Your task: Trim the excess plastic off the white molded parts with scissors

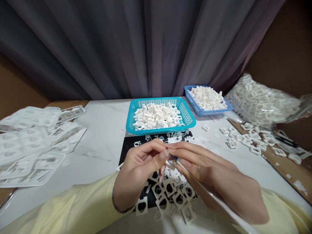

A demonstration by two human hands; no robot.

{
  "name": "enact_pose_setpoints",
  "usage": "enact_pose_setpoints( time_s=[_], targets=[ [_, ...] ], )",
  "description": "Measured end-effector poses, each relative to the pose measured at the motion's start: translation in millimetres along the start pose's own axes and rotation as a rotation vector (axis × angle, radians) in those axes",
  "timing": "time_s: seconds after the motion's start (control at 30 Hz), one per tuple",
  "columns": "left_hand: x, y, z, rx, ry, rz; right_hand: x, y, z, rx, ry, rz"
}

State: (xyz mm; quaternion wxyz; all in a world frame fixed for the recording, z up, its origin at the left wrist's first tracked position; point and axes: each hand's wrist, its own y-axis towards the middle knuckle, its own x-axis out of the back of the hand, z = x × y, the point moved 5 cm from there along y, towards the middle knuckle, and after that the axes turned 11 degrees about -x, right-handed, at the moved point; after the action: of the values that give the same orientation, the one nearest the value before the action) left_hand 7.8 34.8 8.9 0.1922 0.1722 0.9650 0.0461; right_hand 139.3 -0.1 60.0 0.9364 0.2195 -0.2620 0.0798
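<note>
Both hands meet above a black mat (126,148) strewn with white cut pieces. My left hand (143,162) pinches a small white piece (170,165) between thumb and fingers. Close against it, my right hand (207,172) is closed on a thin tool (175,158) with a dark blue tip, and a long pale strip runs from there toward the lower right. The fingers partly hide the white piece and the tip. Below the hands, white square frames with dark openings (162,203) lie in a loose pile.
Behind the mat stands a turquoise basket (161,131) of white parts, with a blue basket (203,112) behind right. At right are a clear bag (263,100) of parts and loose white pieces (255,149). White perforated sheets (26,146) are stacked at left. A dark curtain (117,48) hangs behind.
</note>
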Motion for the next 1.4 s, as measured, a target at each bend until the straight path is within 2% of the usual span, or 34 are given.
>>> enact_pose_setpoints(
  time_s=[0.1, 0.27, 0.43, 0.5, 0.63, 0.8, 1.23, 1.4],
  targets=[
    [0.6, 0, 2, -0.008, 0.019, 0.016, -4, -3, 6, 0.108, -0.066, 0.036],
    [1.1, 0, 4, -0.055, 0.084, 0.025, -11, -7, 0, 0.138, -0.164, -0.124],
    [-0.8, -2, 1, -0.107, 0.203, 0.033, -13, -3, -13, 0.231, -0.216, -0.195],
    [-0.2, -1, 0, -0.095, 0.206, 0.023, -7, -1, -15, 0.209, -0.144, -0.214],
    [1.1, 0, -1, -0.057, 0.148, 0.015, 7, 0, -9, 0.045, 0.044, -0.238],
    [1.0, -1, -1, -0.057, 0.097, 0.018, 11, 0, 0, -0.075, 0.175, -0.137],
    [0.1, -2, 2, -0.012, 0.036, -0.02, 5, -4, 0, -0.019, 0.173, -0.12],
    [0.0, -1, 2, -0.027, 0.038, 0.007, 6, -3, 1, 0.014, 0.134, -0.114]
  ],
)
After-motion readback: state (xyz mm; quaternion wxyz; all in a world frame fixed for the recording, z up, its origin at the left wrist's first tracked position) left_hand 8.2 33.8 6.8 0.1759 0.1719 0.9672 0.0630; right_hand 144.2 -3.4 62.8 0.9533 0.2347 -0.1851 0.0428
